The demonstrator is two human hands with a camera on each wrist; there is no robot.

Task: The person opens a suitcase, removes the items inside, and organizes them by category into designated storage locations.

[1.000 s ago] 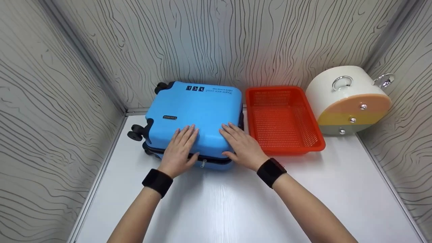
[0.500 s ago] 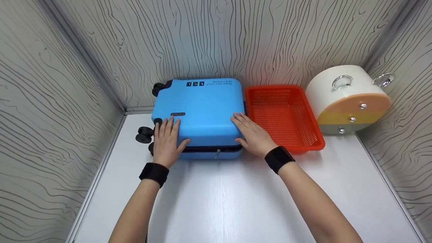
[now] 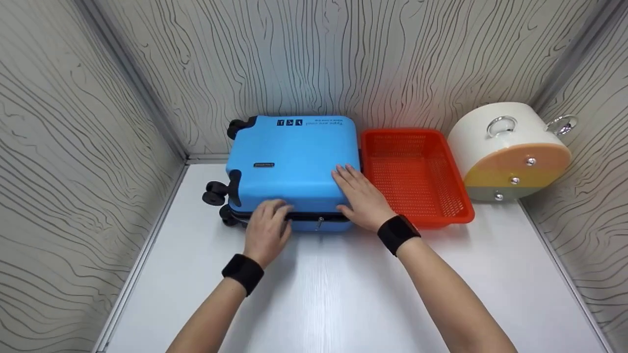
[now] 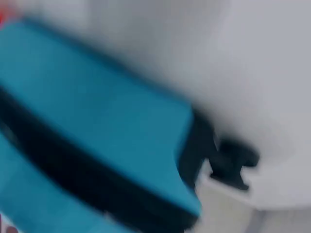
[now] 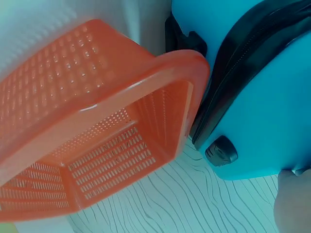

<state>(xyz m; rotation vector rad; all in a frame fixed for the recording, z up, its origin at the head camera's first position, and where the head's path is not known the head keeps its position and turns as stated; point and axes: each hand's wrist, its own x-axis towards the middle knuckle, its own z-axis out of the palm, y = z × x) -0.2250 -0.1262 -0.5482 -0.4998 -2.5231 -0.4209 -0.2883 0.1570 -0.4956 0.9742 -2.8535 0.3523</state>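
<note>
A bright blue hard-shell suitcase [image 3: 294, 152] lies flat on the white tabletop. Black wheels [image 3: 214, 193] stick out at its left end. A dark zipper seam runs along its front side, where a metal zipper pull [image 3: 320, 223] hangs. My left hand [image 3: 267, 233], blurred, is at that front side left of the pull, fingers loosely bent. Whether its fingertips touch the seam I cannot tell. My right hand [image 3: 363, 201] rests on the front right corner with fingers straight. In the right wrist view, part of that hand shows against the blue shell [image 5: 272, 116].
A red perforated plastic basket [image 3: 407, 186] stands close to the suitcase's right end. Further right is a white rounded container [image 3: 490, 122] with a colour-banded face, silver knobs and metal rings. A wood-grain patterned wall [image 3: 314, 59] rises behind, with similar walls at both sides.
The suitcase moved right and slightly back, towards the wall, with both hands on it. Since then my left hand has left the top near the wheels and come to the front seam, fingers bending.
</note>
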